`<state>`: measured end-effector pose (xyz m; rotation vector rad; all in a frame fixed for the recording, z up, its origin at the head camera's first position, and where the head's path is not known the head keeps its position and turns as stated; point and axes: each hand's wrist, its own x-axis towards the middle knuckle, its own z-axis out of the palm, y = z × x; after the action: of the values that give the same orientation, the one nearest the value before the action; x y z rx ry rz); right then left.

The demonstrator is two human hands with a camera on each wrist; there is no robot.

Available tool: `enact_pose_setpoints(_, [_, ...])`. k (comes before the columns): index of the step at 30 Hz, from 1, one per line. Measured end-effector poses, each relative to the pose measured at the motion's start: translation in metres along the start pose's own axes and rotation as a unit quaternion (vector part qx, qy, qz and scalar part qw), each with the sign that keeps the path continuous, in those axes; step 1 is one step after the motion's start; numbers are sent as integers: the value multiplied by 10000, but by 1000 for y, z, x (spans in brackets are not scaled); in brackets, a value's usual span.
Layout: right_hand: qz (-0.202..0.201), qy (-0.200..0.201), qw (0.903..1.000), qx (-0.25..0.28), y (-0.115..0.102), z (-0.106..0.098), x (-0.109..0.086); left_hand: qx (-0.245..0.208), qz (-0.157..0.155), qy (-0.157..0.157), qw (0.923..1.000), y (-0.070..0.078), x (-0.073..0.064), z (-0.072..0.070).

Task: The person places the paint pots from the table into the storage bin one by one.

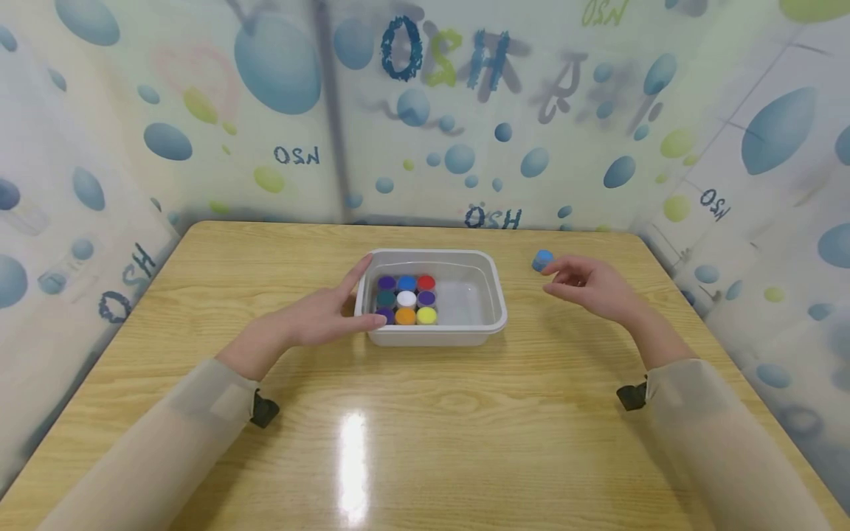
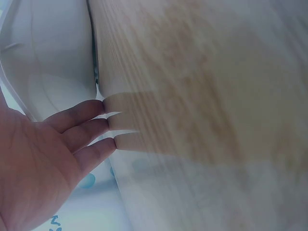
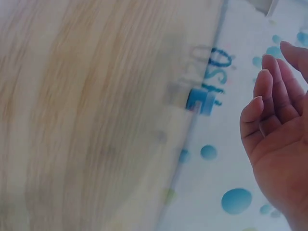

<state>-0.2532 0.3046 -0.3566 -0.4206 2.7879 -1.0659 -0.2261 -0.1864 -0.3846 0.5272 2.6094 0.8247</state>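
A light grey plastic basin [image 1: 465, 335] holds several small round pots with coloured lids, packed in its left half; among them are a red-lidded pot [image 1: 426, 282], a white-lidded pot [image 1: 406, 299] and a yellow-lidded pot [image 1: 426, 316]. My left hand [image 1: 325, 313] rests on the basin's left end, index finger along the left rim and thumb over the near rim. Its other fingers [image 2: 86, 132] extend fairly straight beside the basin wall. To the right, a blue pot [image 1: 542, 259] stands on the table. My right hand [image 1: 591, 286], fingers loosely bent and holding nothing, hovers just right of it.
The wooden table [image 1: 425, 442] ends at a patterned curtain-like backdrop [image 1: 425, 169], close behind the blue pot. More of this printed sheeting stands along the left and right sides. The basin's right half shows bare floor.
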Motion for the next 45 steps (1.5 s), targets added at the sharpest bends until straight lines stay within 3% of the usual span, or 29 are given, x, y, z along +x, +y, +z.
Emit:
enact_pose_setpoints(16, [819, 150, 9959, -355, 38, -12, 28, 4, -65, -40, 10000, 1, 0, 0])
enact_pose_setpoints(30, [1293, 65, 9914, -184, 41, 0, 55, 34, -48, -61, 10000, 3, 2, -1])
enact_pose_setpoints(45, [1153, 12, 9926, -375, 40, 8, 56, -33, -71, -63, 9999, 2, 0, -1])
